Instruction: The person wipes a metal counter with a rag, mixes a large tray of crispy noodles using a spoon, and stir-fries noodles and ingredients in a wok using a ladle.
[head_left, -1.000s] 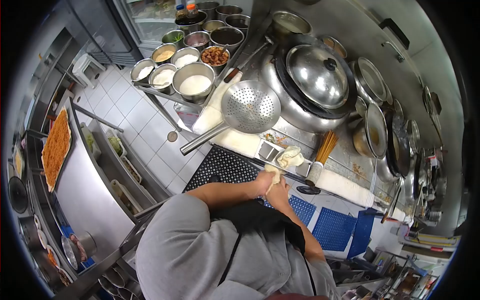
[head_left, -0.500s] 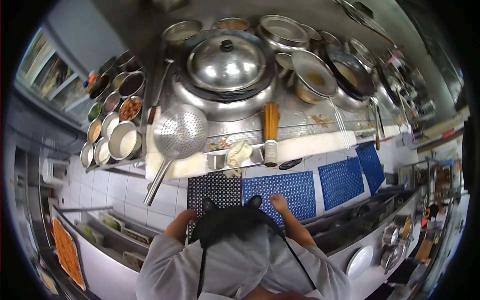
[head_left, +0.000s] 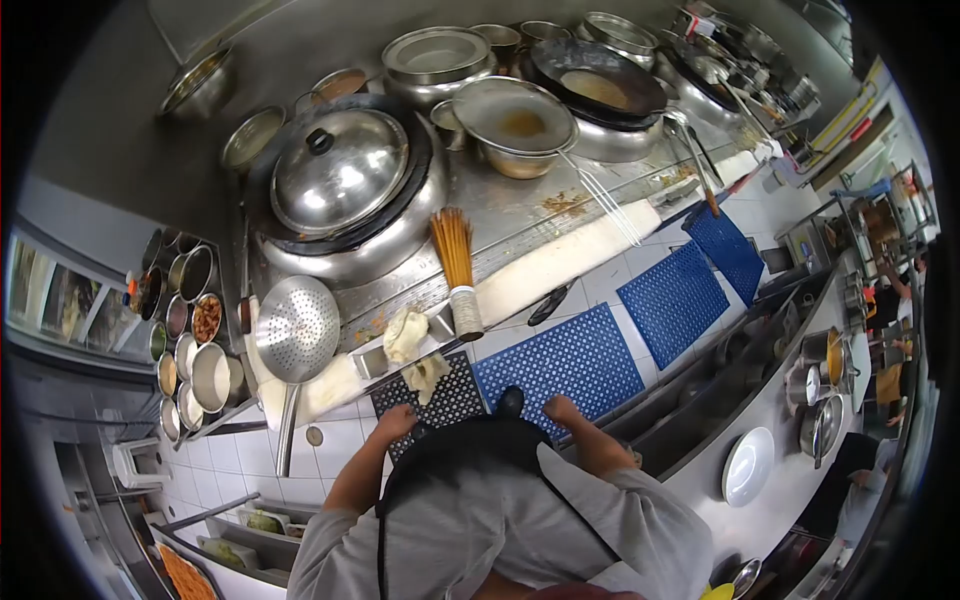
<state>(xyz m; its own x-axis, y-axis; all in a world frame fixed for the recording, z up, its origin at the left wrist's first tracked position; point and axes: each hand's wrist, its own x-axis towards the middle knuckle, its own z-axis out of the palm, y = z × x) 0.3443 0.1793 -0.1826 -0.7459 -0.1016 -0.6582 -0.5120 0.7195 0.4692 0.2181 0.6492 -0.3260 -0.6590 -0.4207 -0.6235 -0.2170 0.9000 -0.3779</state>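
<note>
My left hand (head_left: 396, 421) hangs low in front of my body, above the black mat, with its fingers curled closed and nothing seen in it. On the other side my right hand (head_left: 563, 411) is a loose fist over the blue mat (head_left: 560, 365), also holding nothing that I can see. Ahead of them lies the stove's front ledge. A perforated skimmer (head_left: 298, 325) rests there with its handle towards me. A whitish cloth (head_left: 405, 335) drapes over the edge, beside a bamboo wok brush (head_left: 455, 265). Neither hand touches these things.
A domed lid (head_left: 340, 170) covers a wok at the left burner. Further right are a strainer (head_left: 515, 118) over a pot and an open wok (head_left: 595, 85). Several seasoning tins (head_left: 212, 375) stand far left. Behind at right, a counter holds a white plate (head_left: 748, 467).
My view has turned and shifted to the right, so the stove slants and sits further left. My left hand has come further forward into sight. Both hands stay off the stove.
</note>
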